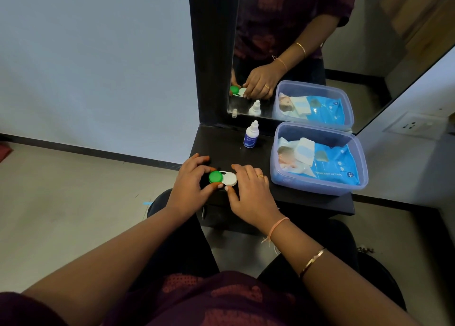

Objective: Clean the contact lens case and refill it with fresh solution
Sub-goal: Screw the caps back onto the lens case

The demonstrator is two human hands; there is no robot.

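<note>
On my feed I am looking at a person who is wearing a dark maroon top (pixel 221 298) printed with a lighter red pattern; its short sleeves are ending above the elbows. Black trousers (pixel 179 242) are covering the legs beyond the hem. The right forearm is carrying a slim gold bangle (pixel 311 261), and farther along, at the wrist, a thin pinkish-orange thread band (pixel 278 224) is sitting with its loose ends hanging down. The right hand (pixel 251 195) is wearing a small gold ring (pixel 260 176) on one finger.
</note>
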